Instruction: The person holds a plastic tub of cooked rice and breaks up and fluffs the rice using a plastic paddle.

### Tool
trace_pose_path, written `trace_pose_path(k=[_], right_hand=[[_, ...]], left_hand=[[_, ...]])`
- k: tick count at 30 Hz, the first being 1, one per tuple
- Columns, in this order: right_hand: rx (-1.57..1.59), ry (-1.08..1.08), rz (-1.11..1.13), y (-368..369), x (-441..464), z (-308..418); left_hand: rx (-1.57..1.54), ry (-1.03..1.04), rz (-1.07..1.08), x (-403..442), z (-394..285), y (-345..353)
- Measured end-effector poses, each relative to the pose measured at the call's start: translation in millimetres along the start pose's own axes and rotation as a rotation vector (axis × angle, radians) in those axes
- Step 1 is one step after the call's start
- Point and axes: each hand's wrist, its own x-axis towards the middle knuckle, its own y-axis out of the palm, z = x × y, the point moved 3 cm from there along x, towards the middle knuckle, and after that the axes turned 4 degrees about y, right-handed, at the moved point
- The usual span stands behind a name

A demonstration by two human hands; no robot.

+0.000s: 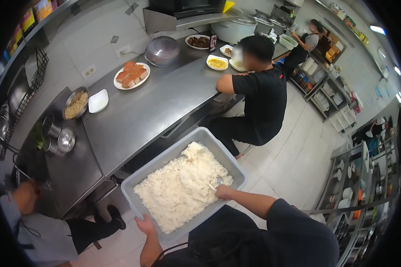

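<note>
A large grey plastic tub [128, 189] is tilted in front of my body, heaped with cooked white rice [178, 187]. My left hand [145, 225] grips the tub's near left rim, thumb along the outside. Over the near right part of the tub, my right hand [224, 192] is closed round the handle of a spoon [213, 187]. Its head looks partly sunk in the rice, so I cannot make out its full shape.
A steel counter [133, 120] bears a plate of orange-topped blocks [131, 74], a white dish [98, 101] and a bowl of brown grains [76, 104]. One person [263, 93] sits at it; another [40, 231] stands left at the sink. Shelves [343, 196] line the right.
</note>
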Motion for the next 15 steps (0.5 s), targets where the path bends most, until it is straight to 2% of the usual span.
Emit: trace_pose_path(k=[1, 2, 4, 5, 7, 11, 13, 15], right_hand=[[0.356, 0.122, 0.136, 3, -24, 10], [0.346, 0.118, 0.135, 1, -40, 15], [0.1, -0.123, 0.02, 6, -57, 28], [-0.087, -0.312, -0.043, 5, -55, 18], [-0.404, -0.477, -0.024, -23, -65, 1], [-0.686, -0.417, -0.016, -100, -143, 48], [-0.876, -0.422, 0.034, -99, -146, 62], [-0.839, -0.41, -0.003, -60, -114, 73]], left_hand=[[-0.011, -0.008, -0.003, -2, -2, 2], [0.012, -0.012, -0.019, -3, -2, 1], [0.04, -0.009, -0.046, -1, -6, -5], [0.045, -0.007, -0.032, -2, -8, -6], [0.047, -0.004, -0.012, -1, -11, -6], [0.004, -0.017, -0.002, 0, 0, -1], [0.011, -0.014, -0.004, 3, 0, -1], [0.02, -0.016, -0.013, 2, -1, 0]])
